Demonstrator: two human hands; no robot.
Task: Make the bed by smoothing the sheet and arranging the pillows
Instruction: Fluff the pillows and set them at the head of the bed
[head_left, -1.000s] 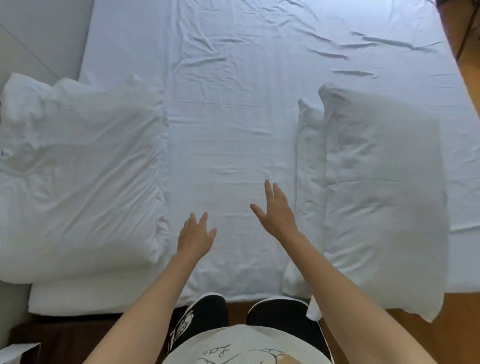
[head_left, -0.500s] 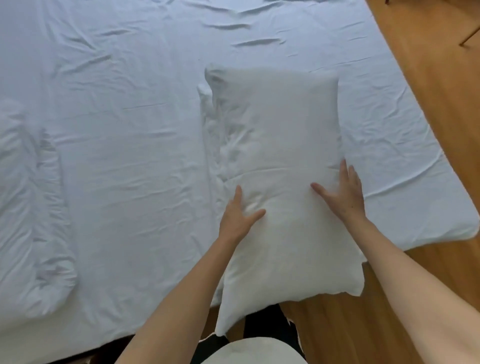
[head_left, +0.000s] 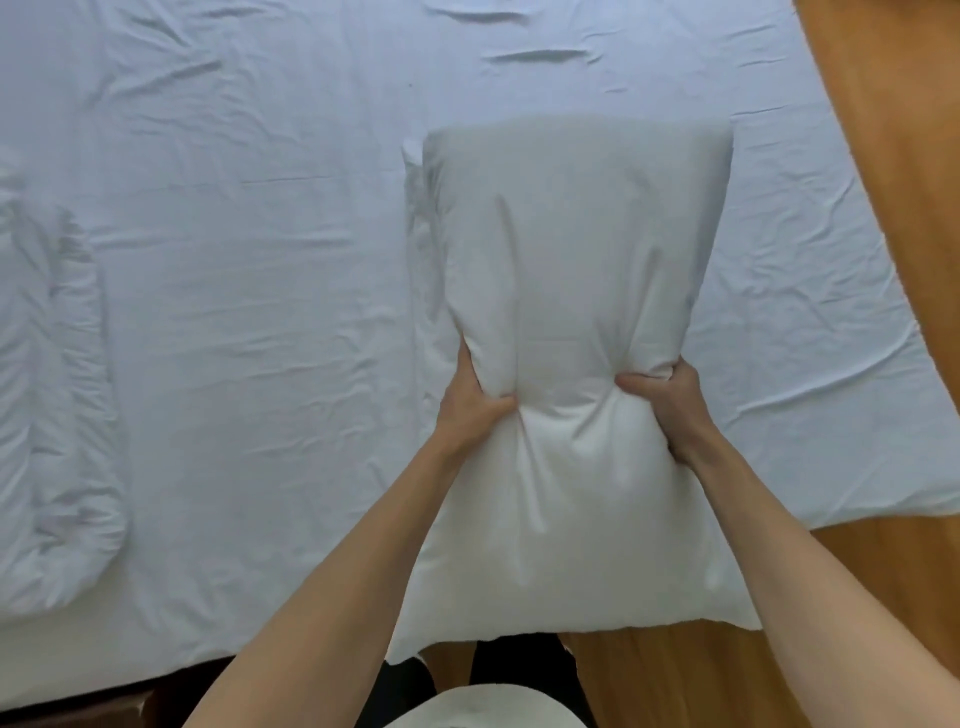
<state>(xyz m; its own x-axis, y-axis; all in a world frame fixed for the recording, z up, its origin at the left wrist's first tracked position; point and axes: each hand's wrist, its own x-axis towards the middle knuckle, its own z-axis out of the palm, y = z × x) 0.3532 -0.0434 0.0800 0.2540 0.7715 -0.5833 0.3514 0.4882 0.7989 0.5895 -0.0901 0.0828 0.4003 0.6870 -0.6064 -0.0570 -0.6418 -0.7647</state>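
Note:
A white pillow (head_left: 569, 270) lies lengthwise on the right half of the bed, its near end hanging past the bed's front edge. My left hand (head_left: 470, 402) grips its left side and my right hand (head_left: 667, 397) grips its right side, both squeezing the middle so the fabric puckers between them. A second pillow edge (head_left: 421, 249) peeks out under its left side. The white sheet (head_left: 249, 291) is wrinkled across the bed. A bunched white duvet or pillow (head_left: 47, 415) lies at the left edge.
Wooden floor (head_left: 893, 156) runs along the bed's right side and in front of it. The bed's front edge (head_left: 156, 670) is close to my body. My dark trousers and white shirt show at the bottom.
My view swung right from the bed's middle to the right pillow. Both hands went from open above the sheet to flat on the pillow, then closed on its sides.

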